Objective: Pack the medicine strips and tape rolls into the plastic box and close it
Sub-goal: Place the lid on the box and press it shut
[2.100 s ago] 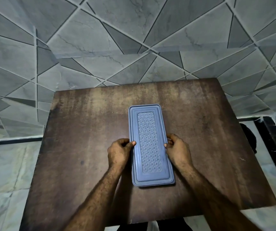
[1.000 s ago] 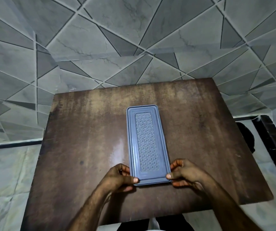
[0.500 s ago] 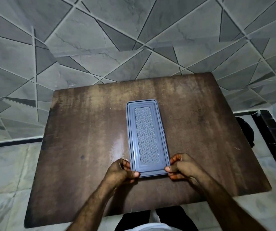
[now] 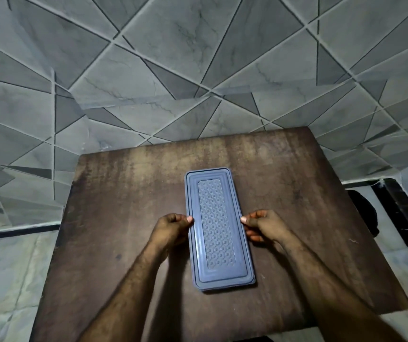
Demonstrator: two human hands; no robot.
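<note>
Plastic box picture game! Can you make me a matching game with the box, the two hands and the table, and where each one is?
Things:
1. plastic box
2. left hand
3. right hand
4. table

Places:
A. thumb on the box's right edge
B. under everything
C. lid on, lying flat mid-table
D. thumb on the box's left edge

Pairs: 1-C, 2-D, 3-A, 4-B

Table [image 4: 114,218] top is left bare L & R of the box [image 4: 219,228], also beyond its far end up to the wall [image 4: 198,70]. Box sits mid-table, lid on, long sides flanked by left hand [image 4: 172,227] & right hand [image 4: 266,225], thumbs pressed on the rim. Near edge is blocked by both forearms. Wall is met right behind the table.
</note>
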